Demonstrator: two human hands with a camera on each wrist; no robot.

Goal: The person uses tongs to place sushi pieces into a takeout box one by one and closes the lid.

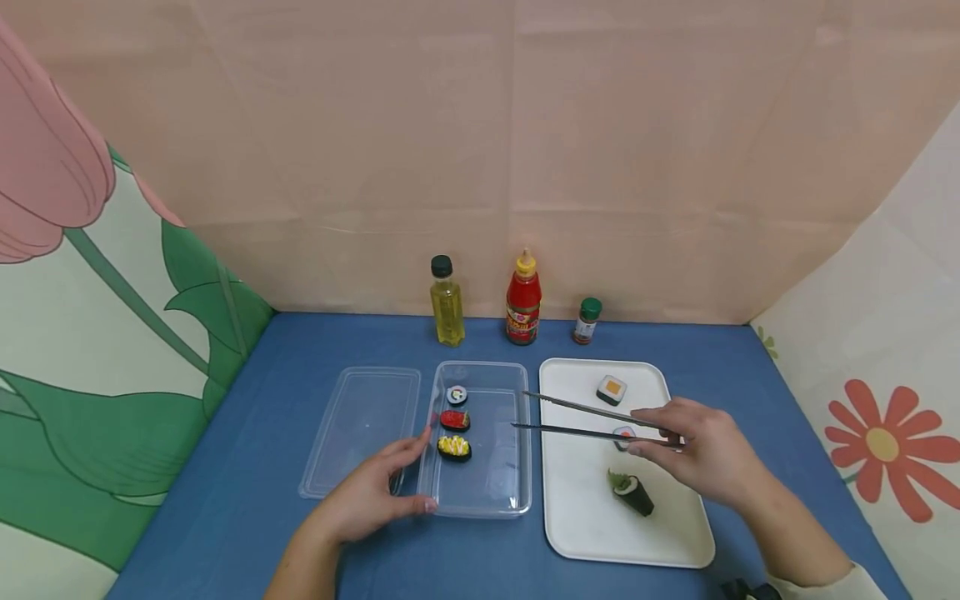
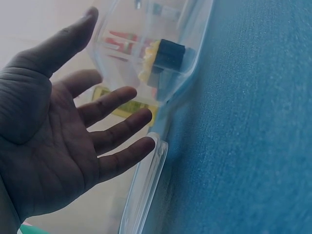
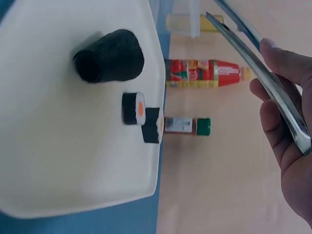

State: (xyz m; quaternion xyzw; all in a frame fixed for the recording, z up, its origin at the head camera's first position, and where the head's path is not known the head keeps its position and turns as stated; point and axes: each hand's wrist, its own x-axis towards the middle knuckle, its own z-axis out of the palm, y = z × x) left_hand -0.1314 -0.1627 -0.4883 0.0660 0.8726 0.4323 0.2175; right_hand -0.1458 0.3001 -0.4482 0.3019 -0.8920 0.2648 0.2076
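My right hand [image 1: 701,446] grips metal tongs [image 1: 577,432], whose two arms stand apart with nothing between the tips. Those tips overlap the right wall of a clear plastic box [image 1: 495,487]. Inside the box, along its left side, sit a small sushi roll [image 1: 457,395], a red-topped sushi [image 1: 454,420] and a yellow-topped sushi [image 1: 454,448]. My left hand [image 1: 367,492] is at the box's left edge, fingers spread and holding nothing. On the white tray [image 1: 585,533] lie an orange-centred roll [image 1: 612,388], a smaller roll [image 1: 624,433] partly behind the tongs, and a dark hand roll [image 1: 636,497].
A clear lid [image 1: 367,417] lies left of the box. Along the back stand an oil bottle [image 1: 448,312], a red sauce bottle [image 1: 523,304] and a small green-capped jar [image 1: 587,323]. Fabric walls enclose the blue table [image 1: 247,467] at the back and sides.
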